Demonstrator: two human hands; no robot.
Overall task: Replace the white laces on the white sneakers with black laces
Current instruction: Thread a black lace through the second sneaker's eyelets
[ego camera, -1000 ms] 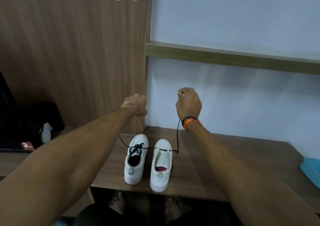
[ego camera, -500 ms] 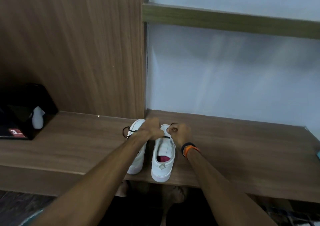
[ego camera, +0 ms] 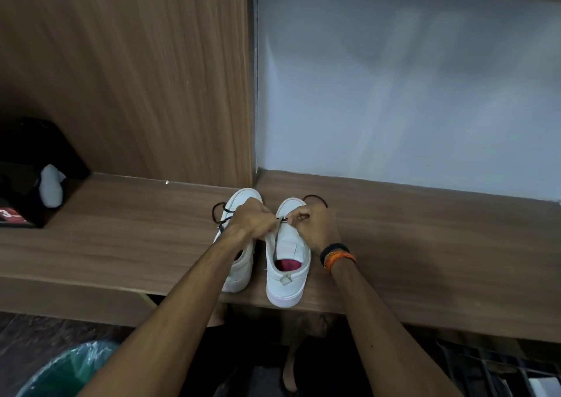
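Two hands had dropped from head height, where a second earlier they stretched a black lace taut above the shoes, down onto the right sneaker (ego camera: 287, 263), which stood on the wooden desk (ego camera: 127, 229) with its toe toward the wall. The left hand (ego camera: 253, 222) was curled at the sneaker's toe end, and the right hand (ego camera: 312, 225), wearing a black and orange wristband (ego camera: 336, 255), pinched the black lace (ego camera: 282, 220) between its fingers (ego camera: 296, 218) across the lowest eyelets. A loop of that lace lay on the desk just beyond the sneaker's toe. That drop suggested the lace ends had been evened out and threading up the eyelets was about to start, so this shoe was barely begun. The left sneaker (ego camera: 239, 272), touching or just beside it, already carried black lacing. Far left of the sneakers sat a dark box (ego camera: 33, 184) with a red label showing a "3"; nothing else on it was readable.
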